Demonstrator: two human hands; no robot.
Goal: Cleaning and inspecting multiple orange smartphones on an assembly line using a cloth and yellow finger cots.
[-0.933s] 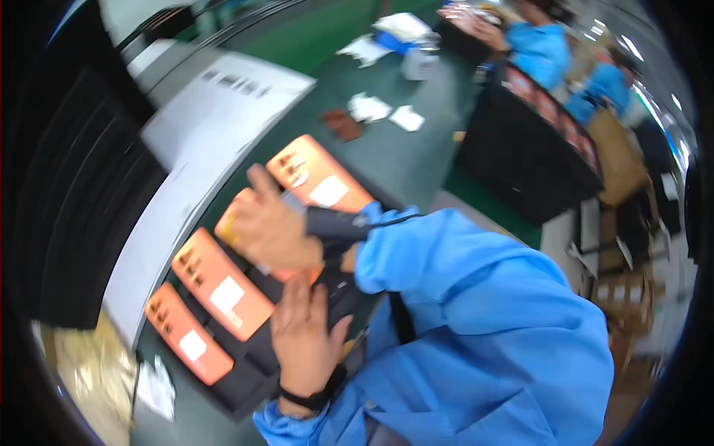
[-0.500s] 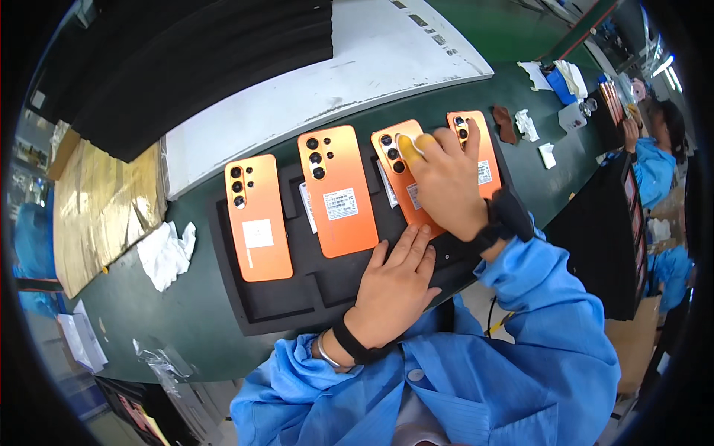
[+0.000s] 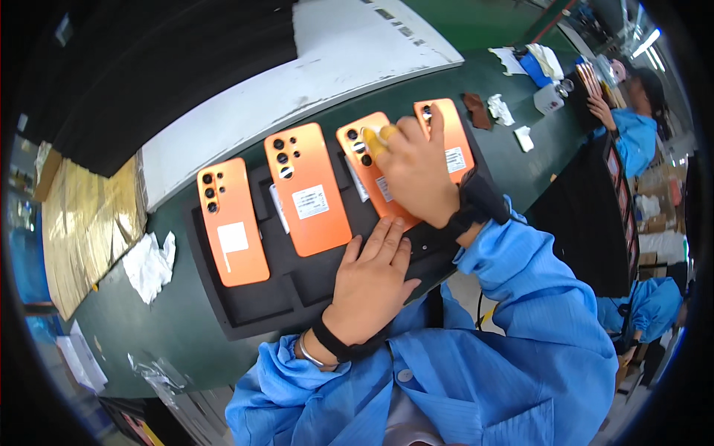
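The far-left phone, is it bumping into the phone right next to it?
Apart. The head view shows a strip of black tray between the far-left phone and the next phone.

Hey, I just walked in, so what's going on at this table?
Someone in blue sleeves is handling the third orange phone from the left. The right hand, wearing yellow fingertip covers, is at its camera lenses; the left hand rests on its lower end. The other three phones lie back side up along the black tray.

Blue-clad co-workers (image 3: 636, 143) and a green workbench (image 3: 152, 334) show a factory.
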